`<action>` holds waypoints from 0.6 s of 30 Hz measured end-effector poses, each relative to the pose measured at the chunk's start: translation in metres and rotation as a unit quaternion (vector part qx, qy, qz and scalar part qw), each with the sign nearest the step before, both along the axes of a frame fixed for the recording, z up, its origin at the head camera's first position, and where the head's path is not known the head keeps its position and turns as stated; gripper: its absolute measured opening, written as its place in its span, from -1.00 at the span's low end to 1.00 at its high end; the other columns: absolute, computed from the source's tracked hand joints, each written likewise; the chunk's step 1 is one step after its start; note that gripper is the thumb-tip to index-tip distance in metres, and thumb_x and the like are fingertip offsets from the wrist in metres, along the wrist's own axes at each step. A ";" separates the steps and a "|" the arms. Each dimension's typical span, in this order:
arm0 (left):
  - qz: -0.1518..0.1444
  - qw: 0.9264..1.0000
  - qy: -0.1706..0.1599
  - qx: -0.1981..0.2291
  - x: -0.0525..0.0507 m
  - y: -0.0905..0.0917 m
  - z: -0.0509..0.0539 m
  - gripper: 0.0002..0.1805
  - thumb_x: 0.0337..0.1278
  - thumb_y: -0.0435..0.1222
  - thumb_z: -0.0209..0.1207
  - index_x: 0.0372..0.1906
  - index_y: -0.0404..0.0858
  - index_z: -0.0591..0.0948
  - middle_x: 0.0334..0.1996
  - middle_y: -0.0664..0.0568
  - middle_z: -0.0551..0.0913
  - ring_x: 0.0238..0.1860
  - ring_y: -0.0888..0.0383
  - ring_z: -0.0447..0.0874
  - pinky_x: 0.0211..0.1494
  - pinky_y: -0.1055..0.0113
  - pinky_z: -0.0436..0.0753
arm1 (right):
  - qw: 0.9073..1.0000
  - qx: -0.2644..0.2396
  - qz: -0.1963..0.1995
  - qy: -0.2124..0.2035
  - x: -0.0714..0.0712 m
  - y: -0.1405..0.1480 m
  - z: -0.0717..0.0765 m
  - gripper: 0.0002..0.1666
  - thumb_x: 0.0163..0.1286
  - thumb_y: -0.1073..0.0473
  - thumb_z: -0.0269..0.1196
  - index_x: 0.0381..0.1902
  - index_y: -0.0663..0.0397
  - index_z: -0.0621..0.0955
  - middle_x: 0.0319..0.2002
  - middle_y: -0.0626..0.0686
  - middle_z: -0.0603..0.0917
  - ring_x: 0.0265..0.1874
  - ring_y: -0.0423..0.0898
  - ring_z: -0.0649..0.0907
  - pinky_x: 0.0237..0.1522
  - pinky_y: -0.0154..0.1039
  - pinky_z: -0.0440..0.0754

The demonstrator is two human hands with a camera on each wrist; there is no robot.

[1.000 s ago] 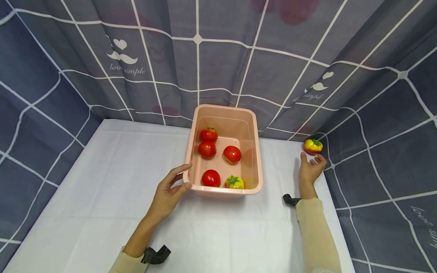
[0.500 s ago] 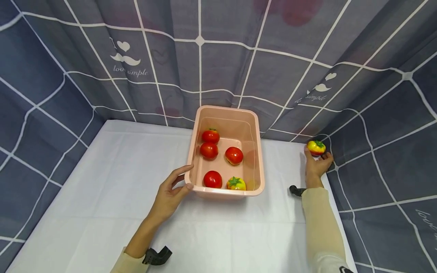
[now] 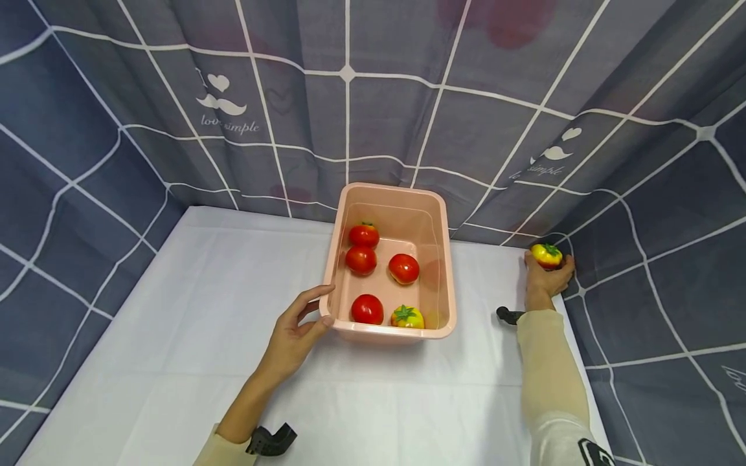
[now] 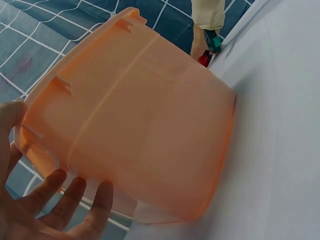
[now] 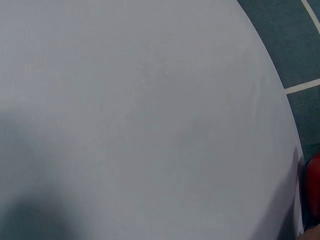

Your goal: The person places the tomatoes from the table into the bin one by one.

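Note:
In the head view, a pink plastic bin (image 3: 387, 333) stands at the middle of the table. My left hand (image 3: 291, 336) holds its near left corner, thumb on the near rim and a finger along the left rim. The left wrist view shows that hand (image 4: 60, 210) with several fingers spread by the bin's outer wall (image 4: 150, 115). At the far right corner, my right hand (image 3: 548, 281) grips a tomato (image 3: 546, 254), yellow on top with a green calyx and red below. Only a red edge of this tomato (image 5: 314, 185) shows in the right wrist view.
Inside the bin lie several red tomatoes (image 3: 361, 259) and a yellow-topped one (image 3: 406, 317). A white cloth (image 3: 245, 259) covers the table. Grey checked curtains (image 3: 303, 116) rise along the back and both sides, close behind the right hand.
My right hand has moved forward and right to the corner tomato and closed its fingers round it. The left hand keeps its hold on the bin. The head view has shifted slightly.

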State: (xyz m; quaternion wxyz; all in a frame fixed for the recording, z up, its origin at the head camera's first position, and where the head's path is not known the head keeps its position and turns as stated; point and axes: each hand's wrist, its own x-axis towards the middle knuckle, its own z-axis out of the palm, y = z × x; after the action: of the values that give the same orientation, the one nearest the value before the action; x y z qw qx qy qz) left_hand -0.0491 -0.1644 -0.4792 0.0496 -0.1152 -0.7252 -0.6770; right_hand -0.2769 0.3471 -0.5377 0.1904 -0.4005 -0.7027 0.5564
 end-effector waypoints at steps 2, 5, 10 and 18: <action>0.000 1.000 -0.002 0.002 -0.001 0.000 0.000 -0.35 0.45 -0.46 0.30 0.54 -0.07 0.48 0.54 0.09 0.45 0.40 0.07 0.55 0.13 0.36 0.82 | 1.000 -0.001 0.002 -0.012 0.000 0.000 0.002 0.14 0.32 -0.20 0.55 0.67 -0.60 0.15 0.72 -0.26 0.15 0.73 -0.07 0.03 0.80 -0.15 -0.12; 0.001 1.000 -0.004 0.002 -0.001 0.000 -0.001 -0.35 0.45 -0.46 0.30 0.54 -0.07 0.48 0.54 0.10 0.45 0.38 0.16 0.56 0.14 0.34 0.83 | 0.999 -0.006 0.004 -0.031 0.000 -0.001 0.004 0.11 0.36 -0.21 0.52 0.67 -0.62 0.14 0.73 -0.25 0.14 0.74 -0.04 0.01 0.80 -0.07 -0.14; 0.003 1.000 -0.002 0.001 0.000 0.001 0.000 -0.35 0.45 -0.46 0.30 0.54 -0.06 0.48 0.55 0.07 0.44 0.39 0.17 0.56 0.14 0.34 0.83 | 0.999 -0.008 -0.003 -0.038 -0.003 -0.003 0.004 0.05 0.38 -0.21 0.50 0.66 -0.56 0.17 0.72 -0.21 0.16 0.77 -0.03 -0.03 0.81 -0.08 -0.18; -0.001 1.000 0.002 -0.001 -0.001 0.000 -0.001 -0.35 0.45 -0.46 0.30 0.55 -0.08 0.47 0.55 0.03 0.44 0.39 0.11 0.55 0.14 0.34 0.83 | 0.999 -0.030 -0.011 -0.032 -0.004 0.001 -0.001 0.05 0.35 -0.25 0.52 0.63 -0.65 0.19 0.72 -0.21 0.14 0.77 -0.10 -0.02 0.82 -0.14 -0.20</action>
State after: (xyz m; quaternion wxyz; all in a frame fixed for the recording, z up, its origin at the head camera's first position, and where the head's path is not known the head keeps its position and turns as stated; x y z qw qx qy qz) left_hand -0.0503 -0.1642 -0.4802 0.0499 -0.1171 -0.7257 -0.6762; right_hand -0.2807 0.3479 -0.5383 0.1613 -0.4313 -0.6869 0.5622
